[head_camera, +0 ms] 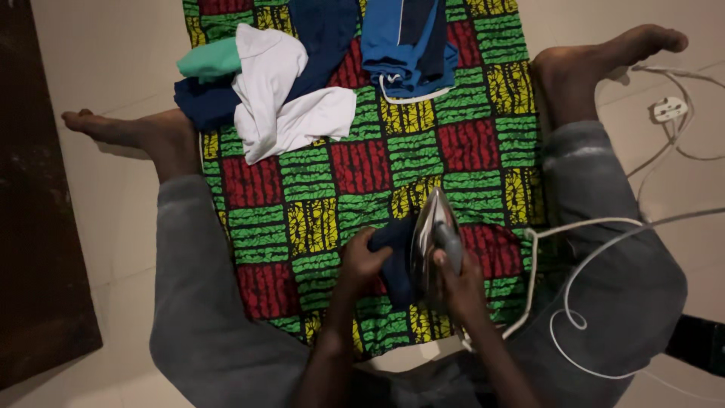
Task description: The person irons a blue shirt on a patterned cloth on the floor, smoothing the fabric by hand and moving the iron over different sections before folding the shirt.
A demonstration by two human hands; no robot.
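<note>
My right hand point(458, 287) grips the handle of a silver clothes iron point(430, 230), tipped up so its metal soleplate faces left. My left hand point(364, 261) clutches a small dark blue cloth point(394, 253) pressed against that soleplate. Both are over a checked red, green and yellow fabric point(362, 166) spread on the floor between my legs.
A heap of white, navy and teal clothes point(264, 83) lies at the far left of the fabric, and a folded blue garment point(408, 45) at the far middle. The iron's white cord point(581, 227) loops right to a plug point(669, 109) on the tiled floor. A dark mat point(34, 211) lies left.
</note>
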